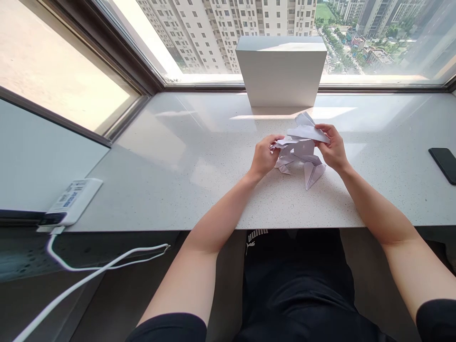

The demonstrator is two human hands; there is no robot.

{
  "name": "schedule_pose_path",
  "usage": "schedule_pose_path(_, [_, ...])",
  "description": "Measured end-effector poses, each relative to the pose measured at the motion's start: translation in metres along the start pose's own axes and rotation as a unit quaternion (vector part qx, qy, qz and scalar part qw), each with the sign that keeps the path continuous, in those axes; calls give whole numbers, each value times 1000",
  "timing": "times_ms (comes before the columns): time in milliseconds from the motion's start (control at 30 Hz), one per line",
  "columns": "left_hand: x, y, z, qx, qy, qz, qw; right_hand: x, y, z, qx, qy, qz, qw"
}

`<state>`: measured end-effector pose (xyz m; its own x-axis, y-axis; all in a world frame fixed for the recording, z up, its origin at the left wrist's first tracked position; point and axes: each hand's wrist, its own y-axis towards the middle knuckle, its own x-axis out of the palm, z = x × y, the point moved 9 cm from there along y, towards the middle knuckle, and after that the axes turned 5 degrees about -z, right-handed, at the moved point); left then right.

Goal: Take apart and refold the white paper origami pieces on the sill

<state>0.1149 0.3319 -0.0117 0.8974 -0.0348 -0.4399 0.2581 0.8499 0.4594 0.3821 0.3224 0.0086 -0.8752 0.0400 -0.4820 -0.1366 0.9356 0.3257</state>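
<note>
A crumpled, many-flapped model of folded white paper (298, 151) sits just above the speckled stone counter, with pointed flaps sticking out on several sides. My left hand (263, 154) pinches its left side between fingers and thumb. My right hand (331, 147) grips a long upper flap (308, 133) at the right. A pointed paper flap (312, 174) hangs down below the model, near the counter surface. Parts of the paper behind my fingers are hidden.
A white box (281, 72) stands against the window at the back of the speckled counter (185, 190). A black phone (443, 165) lies at the right. A white power bank (73, 202) with a white cable (99, 266) sits at the front left corner.
</note>
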Motion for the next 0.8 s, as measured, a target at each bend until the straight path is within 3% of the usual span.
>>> schedule_pose_path(167, [-17, 5, -24, -36, -47, 75, 995, -1, 3, 4, -14, -32, 12, 999])
schedule_pose_path(267, [-28, 8, -43, -54, -75, 128, 987, 4, 0, 1, -22, -30, -11, 999])
schedule_pose_path(467, [-28, 9, -58, -62, -101, 168, 979, 34, -11, -7, -56, -36, -211, 975])
schedule_pose_path(533, [-15, 7, -52, -60, -108, 134, 983, 35, -12, -5, -64, -47, -252, 964])
schedule_pose_path(667, [21, 3, -35, -50, -115, -8, 992, 24, -9, 3, -54, -48, -279, 958])
schedule_pose_path(800, [30, -1, -29, -37, -106, -37, 993, 15, -6, 6, -24, -39, -286, 957])
